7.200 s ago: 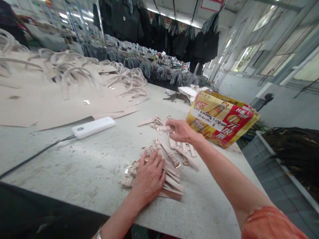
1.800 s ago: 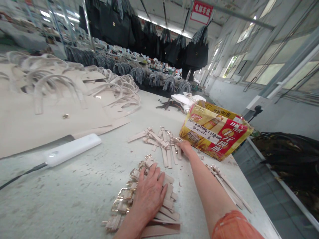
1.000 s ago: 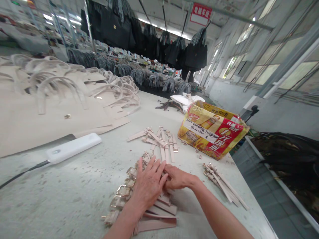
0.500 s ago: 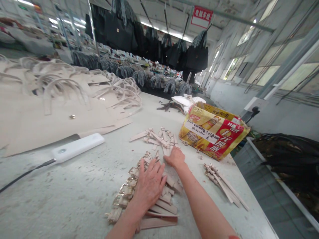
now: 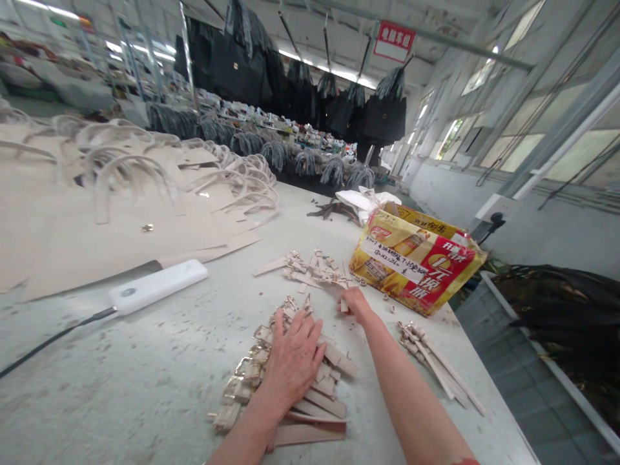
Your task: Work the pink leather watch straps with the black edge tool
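My left hand (image 5: 294,355) lies flat with its fingers spread over a row of beige straps with gold buckles (image 5: 322,403). The buckles point left and the strap ends point right. Farther up the table, my right hand (image 5: 357,305) is closed on a beige strap (image 5: 343,303), its end showing at the fingertips. Just beyond that hand is a loose heap of similar buckled straps (image 5: 314,266). A smaller bundle of straps (image 5: 431,361) rests apart on the right.
A yellow and red carton (image 5: 416,258) stands at the right table edge, small metal rings beside it. Beige bag panels with handles (image 5: 72,206) cover the left side. A white corded device (image 5: 159,287) lies before them. A grey bin (image 5: 523,387) adjoins the table.
My right hand has shifted right, away from the loose heap, with a strap in its fingers. My left hand has stayed on the row of straps. The view has shifted slightly.
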Demonstrator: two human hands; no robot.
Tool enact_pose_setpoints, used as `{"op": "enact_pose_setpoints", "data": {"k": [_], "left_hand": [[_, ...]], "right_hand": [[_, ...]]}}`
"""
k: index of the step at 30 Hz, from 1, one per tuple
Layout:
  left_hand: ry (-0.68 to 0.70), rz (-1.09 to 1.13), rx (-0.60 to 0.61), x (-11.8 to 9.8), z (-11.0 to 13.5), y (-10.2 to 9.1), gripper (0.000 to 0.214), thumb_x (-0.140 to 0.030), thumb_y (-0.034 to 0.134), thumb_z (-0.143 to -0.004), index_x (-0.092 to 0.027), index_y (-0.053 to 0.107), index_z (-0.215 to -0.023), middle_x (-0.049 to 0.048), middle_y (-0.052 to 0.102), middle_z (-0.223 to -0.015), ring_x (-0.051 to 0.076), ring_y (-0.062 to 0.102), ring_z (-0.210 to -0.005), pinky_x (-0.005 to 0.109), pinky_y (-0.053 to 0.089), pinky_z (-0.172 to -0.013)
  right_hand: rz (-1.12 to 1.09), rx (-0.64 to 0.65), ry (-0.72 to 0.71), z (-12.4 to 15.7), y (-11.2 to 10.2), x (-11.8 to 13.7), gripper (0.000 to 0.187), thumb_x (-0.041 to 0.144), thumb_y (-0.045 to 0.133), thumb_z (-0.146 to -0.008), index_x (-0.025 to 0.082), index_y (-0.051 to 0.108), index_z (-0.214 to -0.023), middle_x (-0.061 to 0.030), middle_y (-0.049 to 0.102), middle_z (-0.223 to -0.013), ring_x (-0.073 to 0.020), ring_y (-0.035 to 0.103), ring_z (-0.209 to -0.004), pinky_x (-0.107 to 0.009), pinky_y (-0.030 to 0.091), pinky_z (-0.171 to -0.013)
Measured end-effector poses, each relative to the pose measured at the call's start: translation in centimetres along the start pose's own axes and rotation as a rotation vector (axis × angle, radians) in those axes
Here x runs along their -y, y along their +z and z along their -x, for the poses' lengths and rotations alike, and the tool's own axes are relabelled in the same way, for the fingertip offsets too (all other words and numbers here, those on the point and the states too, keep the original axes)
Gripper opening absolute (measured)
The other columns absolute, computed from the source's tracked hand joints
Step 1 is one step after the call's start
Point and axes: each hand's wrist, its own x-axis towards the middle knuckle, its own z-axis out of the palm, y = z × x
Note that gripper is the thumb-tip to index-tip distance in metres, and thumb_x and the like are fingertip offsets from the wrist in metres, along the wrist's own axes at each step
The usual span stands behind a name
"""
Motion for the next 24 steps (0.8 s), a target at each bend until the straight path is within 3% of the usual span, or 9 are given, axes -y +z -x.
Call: {"op": "enact_pose_setpoints", "data": {"k": [4, 6, 8, 12, 19, 22, 24], "left_hand": [[-0.002, -0.003, -0.005, 0.0, 0.1, 0.1, 0.036, -0.033, 0.060, -0.109, -0.021, 0.079, -0.137, 0.0129, 0.084, -0.133, 0.037, 0.069, -0.139, 0.076, 0.030, -0.133], [-0.001, -0.004, -0.007, 0.0, 0.1, 0.1, 0.038, -0.033, 0.058, -0.110, -0.021, 0.078, -0.141, 0.0134, 0.083, -0.135, 0.037, 0.069, -0.139, 0.075, 0.029, -0.134], [-0.002, -0.005, -0.012, 0.1, 0.1, 0.1, 0.041, -0.032, 0.056, -0.110, -0.021, 0.075, -0.145, 0.0136, 0.082, -0.138, 0.037, 0.069, -0.138, 0.074, 0.030, -0.133], [-0.014, -0.005, -0.038, 0.1, 0.0, 0.1, 0.047, -0.032, 0.054, -0.110, -0.021, 0.068, -0.154, 0.0147, 0.078, -0.149, 0.036, 0.071, -0.136, 0.072, 0.033, -0.131], [-0.009, 0.015, -0.082, -0.1, -0.1, 0.0, 0.049, -0.032, 0.046, -0.114, -0.025, 0.063, -0.159, 0.0127, 0.074, -0.156, 0.033, 0.071, -0.137, 0.070, 0.032, -0.131], [-0.007, 0.019, -0.096, 0.0, -0.1, -0.1, 0.049, -0.034, 0.046, -0.114, -0.024, 0.064, -0.158, 0.0129, 0.073, -0.158, 0.032, 0.070, -0.139, 0.067, 0.031, -0.133], [-0.016, 0.014, -0.108, 0.1, -0.1, -0.4, 0.049, -0.035, 0.047, -0.114, -0.024, 0.064, -0.158, 0.0135, 0.071, -0.160, 0.032, 0.067, -0.143, 0.066, 0.030, -0.134]], "right_hand": [[-0.444, 0.093, 0.126, 0.7, -1.3, 0.0, 0.028, 0.041, 0.073, -0.111, 0.016, 0.071, -0.124, -0.0051, 0.074, -0.112, -0.0175, 0.073, -0.088, -0.032, 0.066, -0.075], [-0.632, 0.119, 0.137, 1.3, -2.2, 0.1, 0.020, 0.034, 0.067, -0.113, 0.016, 0.066, -0.103, 0.0021, 0.066, -0.087, -0.0097, 0.061, -0.065, -0.020, 0.054, -0.057], [-0.794, 0.147, 0.132, 2.2, -2.9, 0.1, 0.028, 0.025, 0.061, -0.113, 0.021, 0.051, -0.087, 0.0092, 0.050, -0.068, -0.0051, 0.043, -0.049, -0.013, 0.037, -0.046], [-0.983, 0.207, 0.131, 4.7, -2.9, -0.4, 0.035, 0.022, 0.061, -0.109, 0.025, 0.038, -0.083, 0.0148, 0.032, -0.057, -0.0043, 0.024, -0.041, -0.011, 0.020, -0.042], [-0.963, 0.335, 0.130, 9.0, -1.2, -2.6, 0.030, 0.029, 0.076, -0.097, 0.024, 0.048, -0.086, 0.0164, 0.032, -0.050, -0.0047, 0.017, -0.040, -0.016, 0.011, -0.043], [-0.891, 0.337, 0.045, 9.9, -0.2, -3.0, 0.030, 0.033, 0.081, -0.091, 0.024, 0.053, -0.088, 0.0124, 0.047, -0.054, -0.0060, 0.027, -0.042, -0.018, 0.017, -0.045], [-0.669, 0.327, -0.070, 10.1, 0.6, -3.1, 0.023, 0.034, 0.074, -0.095, 0.024, 0.054, -0.089, 0.0090, 0.055, -0.060, -0.0092, 0.038, -0.046, -0.021, 0.027, -0.048]]}}
